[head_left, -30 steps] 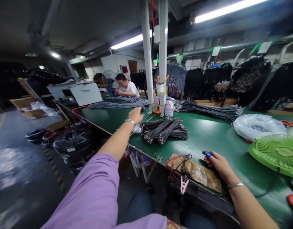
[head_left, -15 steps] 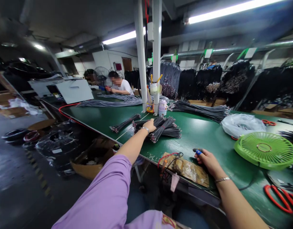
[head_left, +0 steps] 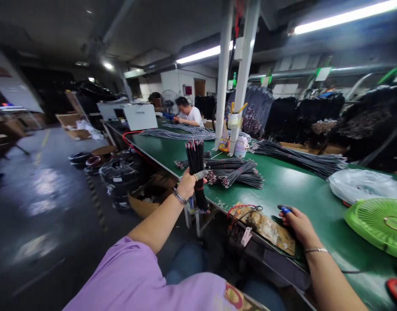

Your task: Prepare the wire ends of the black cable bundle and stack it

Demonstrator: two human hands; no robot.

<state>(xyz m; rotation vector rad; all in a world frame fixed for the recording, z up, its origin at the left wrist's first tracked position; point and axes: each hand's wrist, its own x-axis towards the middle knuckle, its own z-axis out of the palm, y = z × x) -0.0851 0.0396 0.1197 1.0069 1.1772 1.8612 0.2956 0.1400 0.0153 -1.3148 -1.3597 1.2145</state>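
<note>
My left hand (head_left: pixel 187 185) is closed around a bundle of black wires (head_left: pixel 195 157) with reddish stripped ends. It holds the bundle upright in front of the table's near edge; a grey cover is on the thumb. More tied wire bundles (head_left: pixel 240 172) lie in a crossed pile just to the right. My right hand (head_left: pixel 295 220) rests low over the table beside a brown, tape-covered board (head_left: pixel 266 231), with its fingers loosely extended and nothing visible in them. Dark and blue covers wrap its fingertips. Red and black leads (head_left: pixel 247 208) and a pink clip (head_left: pixel 246 236) are at the board's left end.
A green fan (head_left: pixel 379 226) and a clear plastic bag (head_left: pixel 363 183) are on the right. White posts (head_left: pixel 222 82) rise from the green table (head_left: pixel 289 181) behind a lilac cup (head_left: pixel 241 147). Long wires (head_left: pixel 302 157) lie farther back. A co-worker (head_left: pixel 193 115) sits across the table.
My left hand has lifted a wire bundle from the pile and drawn it left and nearer, turned upright. The view has swung left. My right hand stays beside the board.
</note>
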